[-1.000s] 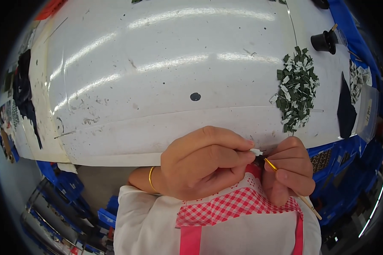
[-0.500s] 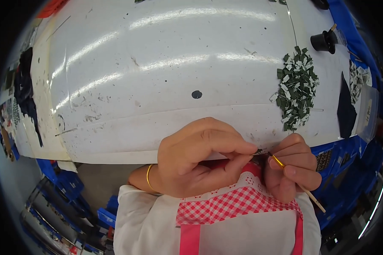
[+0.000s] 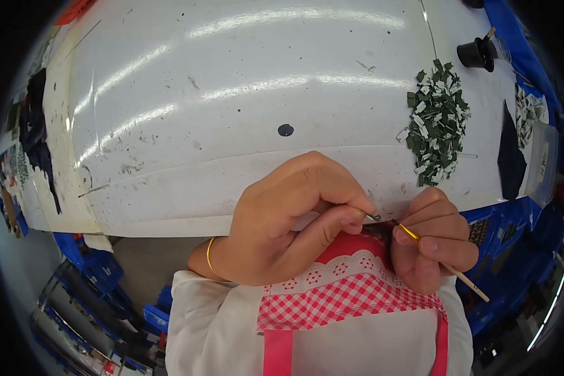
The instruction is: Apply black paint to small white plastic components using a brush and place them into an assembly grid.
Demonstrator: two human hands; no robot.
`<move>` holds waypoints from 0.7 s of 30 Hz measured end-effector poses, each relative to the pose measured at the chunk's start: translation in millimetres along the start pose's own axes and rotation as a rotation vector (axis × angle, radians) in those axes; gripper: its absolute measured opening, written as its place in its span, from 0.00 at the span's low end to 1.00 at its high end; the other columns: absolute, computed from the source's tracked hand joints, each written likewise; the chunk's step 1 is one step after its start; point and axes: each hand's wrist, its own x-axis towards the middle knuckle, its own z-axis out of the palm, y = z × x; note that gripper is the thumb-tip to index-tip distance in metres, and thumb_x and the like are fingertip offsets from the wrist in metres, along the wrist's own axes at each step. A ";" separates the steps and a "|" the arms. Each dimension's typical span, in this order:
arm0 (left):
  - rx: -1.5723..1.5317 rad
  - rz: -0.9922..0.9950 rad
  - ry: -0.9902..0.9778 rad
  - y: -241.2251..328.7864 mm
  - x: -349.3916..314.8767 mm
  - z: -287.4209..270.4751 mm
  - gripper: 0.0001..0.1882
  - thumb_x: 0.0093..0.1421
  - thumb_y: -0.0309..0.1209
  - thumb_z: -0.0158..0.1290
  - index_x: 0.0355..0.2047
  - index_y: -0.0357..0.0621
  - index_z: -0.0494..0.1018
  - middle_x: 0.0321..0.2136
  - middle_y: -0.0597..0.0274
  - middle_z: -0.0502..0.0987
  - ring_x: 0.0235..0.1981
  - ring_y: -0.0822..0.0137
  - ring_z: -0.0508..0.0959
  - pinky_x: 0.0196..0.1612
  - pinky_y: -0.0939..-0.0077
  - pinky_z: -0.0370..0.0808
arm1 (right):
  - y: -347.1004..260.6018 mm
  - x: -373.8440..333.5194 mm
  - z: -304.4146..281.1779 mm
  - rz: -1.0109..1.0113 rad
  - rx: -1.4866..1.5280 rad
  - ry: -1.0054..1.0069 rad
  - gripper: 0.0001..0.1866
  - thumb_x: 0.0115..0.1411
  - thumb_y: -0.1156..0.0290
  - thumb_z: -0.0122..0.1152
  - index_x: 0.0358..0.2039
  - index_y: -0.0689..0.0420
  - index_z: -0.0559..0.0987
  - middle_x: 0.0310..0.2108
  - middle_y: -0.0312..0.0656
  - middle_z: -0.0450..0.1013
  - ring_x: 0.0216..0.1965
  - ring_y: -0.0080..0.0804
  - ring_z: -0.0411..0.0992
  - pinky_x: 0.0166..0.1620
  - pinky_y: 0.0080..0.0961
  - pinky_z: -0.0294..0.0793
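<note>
At the bottom of the frame, the person is wearing a white top (image 3: 207, 326) under an apron (image 3: 351, 294) with a red-and-white checked bib, white lace trim and pink straps. A thin gold bangle (image 3: 208, 257) is circling the left wrist.

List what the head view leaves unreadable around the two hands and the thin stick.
- Small part pinched in the left hand: too small, covered by fingertips.
- Tip of the thin stick in the right hand: too fine to identify.
- Pile of small dark and white pieces: too small to identify.
- Black object at the table's far corner: bent by the fisheye rim.
</note>
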 end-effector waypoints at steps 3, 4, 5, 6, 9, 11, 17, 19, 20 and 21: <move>-0.002 -0.009 -0.002 0.0 0.6 0.2 0.07 0.57 0.13 0.49 0.36 0.32 0.73 0.34 0.52 0.71 0.26 0.70 0.74 0.30 0.85 0.79 | -1.6 1.5 0.8 0.026 -0.017 -0.038 0.08 0.51 0.76 0.53 0.34 0.56 0.73 0.24 0.43 0.73 0.20 0.29 0.68 0.26 0.26 0.65; -0.003 -0.013 -0.003 0.2 0.9 0.2 0.07 0.57 0.13 0.49 0.36 0.31 0.74 0.34 0.52 0.70 0.26 0.70 0.73 0.30 0.85 0.79 | -2.3 2.3 1.4 0.037 -0.026 -0.057 0.07 0.54 0.76 0.52 0.35 0.55 0.73 0.24 0.43 0.74 0.20 0.29 0.68 0.27 0.26 0.64; -0.003 -0.016 -0.003 0.1 0.9 0.2 0.07 0.57 0.13 0.49 0.36 0.31 0.74 0.34 0.52 0.70 0.27 0.70 0.73 0.30 0.85 0.79 | -2.5 2.8 1.9 0.049 -0.034 -0.077 0.07 0.56 0.76 0.52 0.36 0.54 0.72 0.24 0.42 0.74 0.20 0.29 0.68 0.28 0.26 0.64; -0.004 -0.017 -0.004 0.3 1.1 0.1 0.07 0.57 0.13 0.49 0.36 0.31 0.74 0.34 0.52 0.70 0.27 0.70 0.73 0.30 0.85 0.79 | -3.0 3.5 2.4 0.050 -0.035 -0.076 0.07 0.56 0.76 0.52 0.36 0.54 0.72 0.24 0.42 0.74 0.20 0.29 0.68 0.28 0.26 0.64; 0.017 -0.007 -0.021 0.4 1.7 -0.7 0.07 0.57 0.13 0.49 0.35 0.31 0.74 0.34 0.52 0.70 0.26 0.71 0.73 0.29 0.85 0.79 | -3.3 5.5 4.0 0.043 -0.046 -0.067 0.07 0.55 0.76 0.52 0.35 0.54 0.72 0.23 0.42 0.74 0.19 0.29 0.68 0.27 0.26 0.63; 0.024 -0.004 -0.028 0.4 1.9 -0.5 0.07 0.57 0.13 0.49 0.35 0.32 0.74 0.34 0.52 0.70 0.26 0.71 0.73 0.29 0.85 0.79 | -3.3 5.6 3.9 0.041 -0.050 -0.063 0.07 0.55 0.76 0.53 0.35 0.54 0.72 0.23 0.42 0.74 0.18 0.29 0.68 0.27 0.26 0.63; 0.011 0.001 -0.020 0.1 1.9 0.0 0.07 0.57 0.13 0.49 0.35 0.32 0.74 0.34 0.52 0.71 0.26 0.71 0.73 0.29 0.86 0.78 | -3.1 4.7 0.7 0.044 -0.066 -0.096 0.07 0.55 0.75 0.53 0.35 0.55 0.72 0.23 0.42 0.74 0.18 0.29 0.67 0.27 0.26 0.63; 0.019 0.002 -0.020 0.0 1.2 -0.5 0.07 0.57 0.13 0.49 0.35 0.32 0.74 0.34 0.52 0.71 0.25 0.71 0.73 0.29 0.86 0.78 | -2.8 5.1 -0.5 0.048 -0.067 -0.122 0.06 0.55 0.75 0.53 0.35 0.55 0.73 0.23 0.42 0.74 0.18 0.28 0.67 0.27 0.26 0.63; 0.023 0.002 -0.020 -0.1 0.8 -0.7 0.07 0.57 0.13 0.49 0.35 0.32 0.74 0.34 0.52 0.71 0.25 0.71 0.73 0.30 0.86 0.78 | -2.5 5.0 -0.4 0.051 -0.067 -0.135 0.06 0.55 0.75 0.53 0.35 0.55 0.73 0.22 0.42 0.74 0.18 0.28 0.67 0.27 0.26 0.63; 0.022 0.003 -0.021 -0.2 1.1 -0.5 0.07 0.57 0.13 0.49 0.35 0.32 0.74 0.34 0.52 0.71 0.25 0.71 0.73 0.30 0.86 0.78 | -2.6 5.1 -0.6 0.051 -0.068 -0.135 0.06 0.55 0.75 0.53 0.35 0.55 0.73 0.22 0.42 0.74 0.18 0.28 0.67 0.27 0.26 0.63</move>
